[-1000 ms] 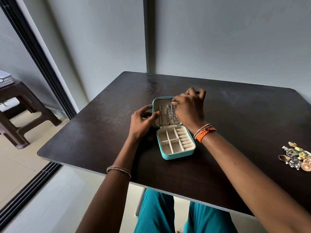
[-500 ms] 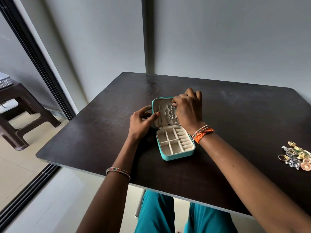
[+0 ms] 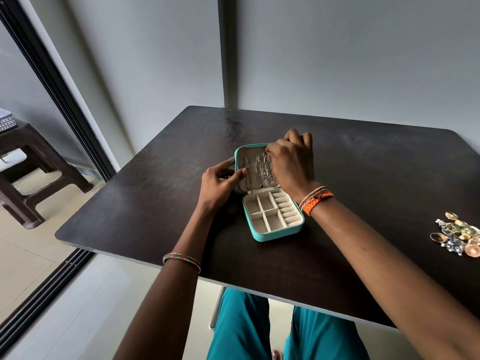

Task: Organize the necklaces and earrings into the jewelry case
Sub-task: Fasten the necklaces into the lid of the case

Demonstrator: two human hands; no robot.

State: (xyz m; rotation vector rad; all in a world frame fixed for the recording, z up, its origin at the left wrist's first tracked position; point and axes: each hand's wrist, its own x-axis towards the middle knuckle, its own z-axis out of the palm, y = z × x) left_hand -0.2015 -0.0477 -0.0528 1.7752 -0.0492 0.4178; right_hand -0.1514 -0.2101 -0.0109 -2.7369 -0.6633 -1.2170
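A small teal jewelry case lies open in the middle of the dark table. Its beige compartments hold nothing. Several silver necklaces hang inside the raised lid. My left hand holds the lid's left edge, thumb pressed on the inner lining. My right hand is at the lid's top right, fingertips pinching the upper end of a necklace chain. A heap of gold and silver earrings lies at the table's right edge, apart from both hands.
The table stands against a grey wall. To the left are a dark sliding-door frame and a brown plastic stool on the tiled floor. My knees in teal trousers sit under the table's front edge.
My right hand shifted slightly along the top of the lid while working the chain. My left hand and the case stayed in place.
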